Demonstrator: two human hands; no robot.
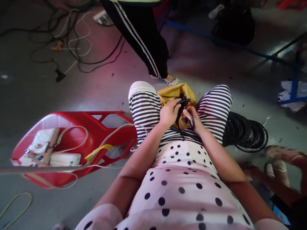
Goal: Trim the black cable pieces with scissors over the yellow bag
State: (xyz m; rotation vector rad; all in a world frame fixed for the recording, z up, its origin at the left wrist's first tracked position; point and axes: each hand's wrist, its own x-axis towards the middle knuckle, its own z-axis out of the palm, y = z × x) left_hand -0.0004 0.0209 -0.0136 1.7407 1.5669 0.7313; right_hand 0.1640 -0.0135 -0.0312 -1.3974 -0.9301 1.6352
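Note:
My left hand [169, 112] is closed round a black corrugated tube [185, 101], its end sticking out past the fingertips. Close beside it, my right hand [194, 120] grips a pair of scissors [192, 118] by dark handles. The blades are dark against the tube, so I cannot tell whether they touch it. Under both hands a yellow bag [189, 90] stands open between my knees, with dark pieces in its mouth. More black tubing [195, 136] lies across my lap.
To the left, a red plastic stool [79, 140] bears a white handbag [42, 140] and a white power bank [66, 159]. A coil of black tubing [249, 132] lies at the right. Another person's leg [146, 41] is ahead; cables [96, 62] cover the far-left floor.

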